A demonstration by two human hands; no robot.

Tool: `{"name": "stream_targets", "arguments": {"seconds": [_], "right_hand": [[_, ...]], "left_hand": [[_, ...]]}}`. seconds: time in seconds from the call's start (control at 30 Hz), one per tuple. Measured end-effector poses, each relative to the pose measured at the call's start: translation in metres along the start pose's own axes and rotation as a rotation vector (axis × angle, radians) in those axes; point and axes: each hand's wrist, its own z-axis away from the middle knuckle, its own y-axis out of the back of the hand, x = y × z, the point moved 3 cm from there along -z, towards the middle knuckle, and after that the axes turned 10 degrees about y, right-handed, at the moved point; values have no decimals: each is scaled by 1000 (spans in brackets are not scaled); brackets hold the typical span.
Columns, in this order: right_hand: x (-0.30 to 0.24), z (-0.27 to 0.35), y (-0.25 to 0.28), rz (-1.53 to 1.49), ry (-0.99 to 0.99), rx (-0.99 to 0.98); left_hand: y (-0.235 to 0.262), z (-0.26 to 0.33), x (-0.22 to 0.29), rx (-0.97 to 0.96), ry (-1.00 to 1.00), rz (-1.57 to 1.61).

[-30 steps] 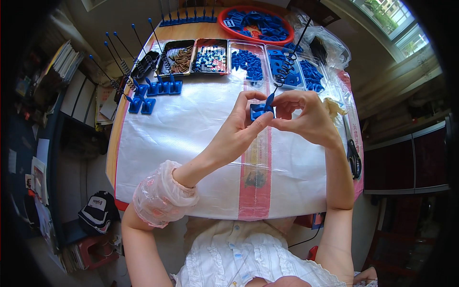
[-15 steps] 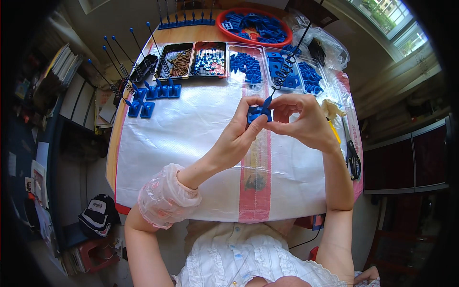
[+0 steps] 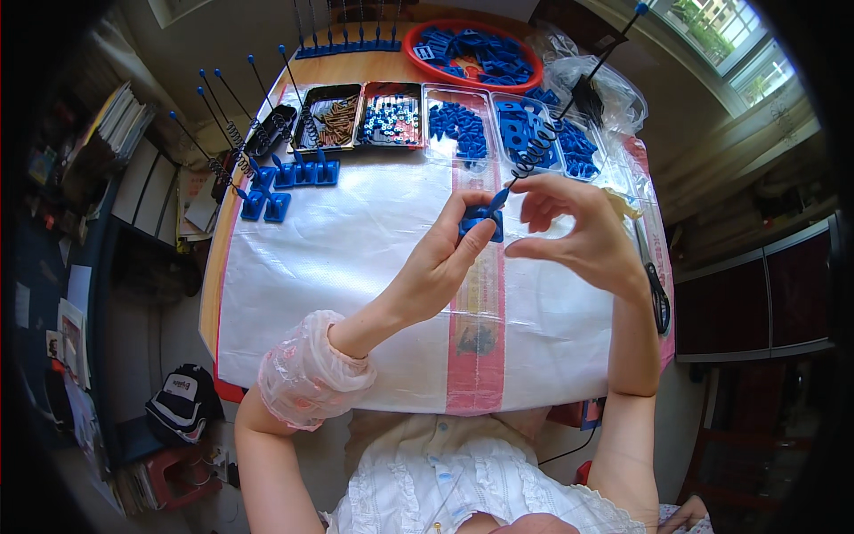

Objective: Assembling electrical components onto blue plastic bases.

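Note:
My left hand (image 3: 434, 265) grips a blue plastic base (image 3: 493, 230) between thumb and fingers, above the middle of the table. From the base a tapered blue stem slants up to the right into a black coiled spring rod (image 3: 540, 147), topped by a blue ball tip near the window. My right hand (image 3: 594, 233) stands just right of the base with thumb and fingers spread in a C shape, holding nothing. Its index fingertip is close to the bottom of the coil; whether it touches, I cannot tell. The left fingers hide part of the base.
Similar spring-rod pieces (image 3: 307, 173) stand at the left, more (image 3: 347, 48) at the back. Trays hold brown screws (image 3: 336, 120), small nuts (image 3: 391, 117) and blue parts (image 3: 458, 125). A red basin (image 3: 537, 78) of blue parts, a plastic bag (image 3: 623, 93) and black scissors (image 3: 659, 298) lie around.
My right hand has let go of the blue piece and moved slightly right, its fingers opening. The spring rod now leans further right. My left hand keeps its hold.

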Motion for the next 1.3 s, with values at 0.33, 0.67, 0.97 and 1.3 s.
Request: {"name": "stream_targets", "arguments": {"seconds": [0.33, 0.67, 0.97, 1.3], "right_hand": [[9, 43, -5, -338, -93, 254], [22, 72, -15, -406, -198, 315], [34, 83, -20, -432, -257, 316], [38, 86, -29, -472, -289, 315]], "left_hand": [[-8, 5, -9, -113, 110, -138], [-18, 12, -9, -161, 184, -285], [-18, 13, -13, -88, 78, -459], [-18, 15, -12, -18, 71, -546]]}}
